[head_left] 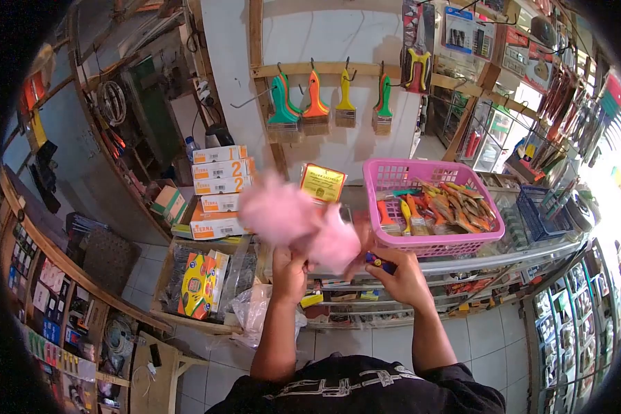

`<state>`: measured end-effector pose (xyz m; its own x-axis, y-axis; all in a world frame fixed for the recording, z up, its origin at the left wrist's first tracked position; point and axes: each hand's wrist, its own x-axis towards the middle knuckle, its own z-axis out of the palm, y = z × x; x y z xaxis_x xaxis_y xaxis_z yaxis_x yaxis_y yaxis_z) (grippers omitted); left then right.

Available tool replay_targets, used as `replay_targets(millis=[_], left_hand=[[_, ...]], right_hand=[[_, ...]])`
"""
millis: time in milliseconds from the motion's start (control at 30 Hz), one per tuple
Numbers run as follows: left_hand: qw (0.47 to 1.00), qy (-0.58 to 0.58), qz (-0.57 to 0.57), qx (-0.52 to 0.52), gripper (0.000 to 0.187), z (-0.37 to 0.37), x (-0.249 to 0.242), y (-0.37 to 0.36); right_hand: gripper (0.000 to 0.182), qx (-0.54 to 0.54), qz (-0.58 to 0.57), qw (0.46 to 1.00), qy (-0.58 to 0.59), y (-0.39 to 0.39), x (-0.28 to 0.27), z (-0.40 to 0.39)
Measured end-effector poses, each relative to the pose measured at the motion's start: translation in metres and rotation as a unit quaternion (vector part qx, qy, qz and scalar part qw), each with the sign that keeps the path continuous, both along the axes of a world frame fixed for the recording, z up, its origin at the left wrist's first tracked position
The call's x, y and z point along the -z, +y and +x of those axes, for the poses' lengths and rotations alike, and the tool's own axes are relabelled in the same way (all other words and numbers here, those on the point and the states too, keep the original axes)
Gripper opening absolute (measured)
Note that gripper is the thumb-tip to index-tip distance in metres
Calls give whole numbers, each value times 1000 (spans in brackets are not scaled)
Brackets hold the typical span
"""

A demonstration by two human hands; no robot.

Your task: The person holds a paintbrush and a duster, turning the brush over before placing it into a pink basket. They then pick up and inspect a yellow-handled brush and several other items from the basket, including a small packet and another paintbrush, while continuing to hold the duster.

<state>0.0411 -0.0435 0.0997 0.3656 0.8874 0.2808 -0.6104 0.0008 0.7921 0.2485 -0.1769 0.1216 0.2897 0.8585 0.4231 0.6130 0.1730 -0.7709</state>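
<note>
A pink fluffy thing (283, 214), smeared by motion, hangs in front of me above the counter's edge. My left hand (290, 276) is closed at its lower left side, with the fingers partly hidden behind it. To the right, my right hand (401, 277) is closed around a small dark purple object (379, 261) beside the pink thing's lower right part. Just behind my right hand stands a pink basket (435, 241) of paintbrushes (455, 207). A yellow and orange packet (322, 183) lies behind the pink thing.
Stacked white and orange boxes (217, 186) stand at the left, above a crate holding a yellow box (201, 284). Paintbrushes (315, 100) hang on the wall ahead. The glass counter (462, 262) runs right, with a blue basket (548, 214) on it.
</note>
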Motion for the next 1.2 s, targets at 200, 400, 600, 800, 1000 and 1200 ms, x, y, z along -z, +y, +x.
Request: replay_targets(millis=[200, 400, 600, 800, 1000, 1200], left_hand=[[999, 41, -2, -3, 24, 3, -13, -7], [976, 190, 93, -54, 35, -9, -26, 4], [967, 238, 91, -18, 20, -12, -55, 1], [977, 162, 132, -32, 31, -1, -51, 9], [990, 119, 68, -32, 33, 14, -51, 20], [990, 90, 113, 5, 36, 43, -14, 34]], right_hand=[[34, -25, 9, 1000, -16, 0, -12, -7], [33, 116, 55, 991, 36, 4, -29, 10], [30, 37, 81, 983, 162, 14, -49, 33], [31, -72, -12, 973, 219, 9, -39, 26], [33, -142, -28, 971, 192, 14, 14, 19], [27, -152, -6, 949, 276, 10, 5, -10]])
